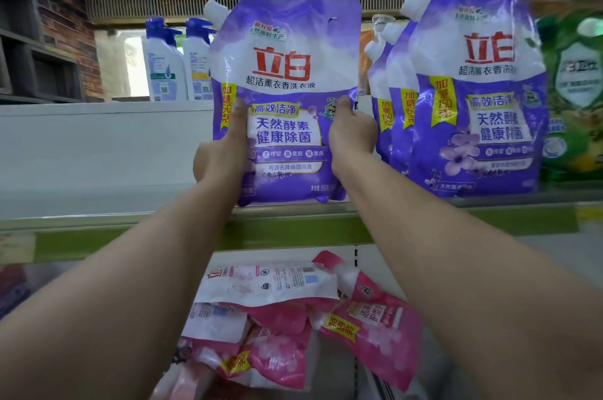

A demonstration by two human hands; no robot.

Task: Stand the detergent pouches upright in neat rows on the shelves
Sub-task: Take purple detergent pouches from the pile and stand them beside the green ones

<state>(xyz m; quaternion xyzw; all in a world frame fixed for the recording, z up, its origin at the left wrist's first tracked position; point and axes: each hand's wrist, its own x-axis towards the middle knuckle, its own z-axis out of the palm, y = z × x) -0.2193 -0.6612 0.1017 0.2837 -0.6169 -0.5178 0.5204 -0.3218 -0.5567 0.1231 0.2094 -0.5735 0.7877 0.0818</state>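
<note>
- Left hand point(220, 151) and right hand point(350, 135): grips clamp opposite side edges of glossy purple plastic detergent pouch point(287, 80).
- Pouch upright, long axis vertical, base at white shelf point(98, 151) front edge.
- Standing purple pouch row point(473, 89) just beside, nearer right hand.

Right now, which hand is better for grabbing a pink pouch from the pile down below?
Probably the right hand. Both hands grip the purple pouch on the upper shelf, but most of the pink pouches lie under the right arm. The left hand could steady the purple pouch.
</note>
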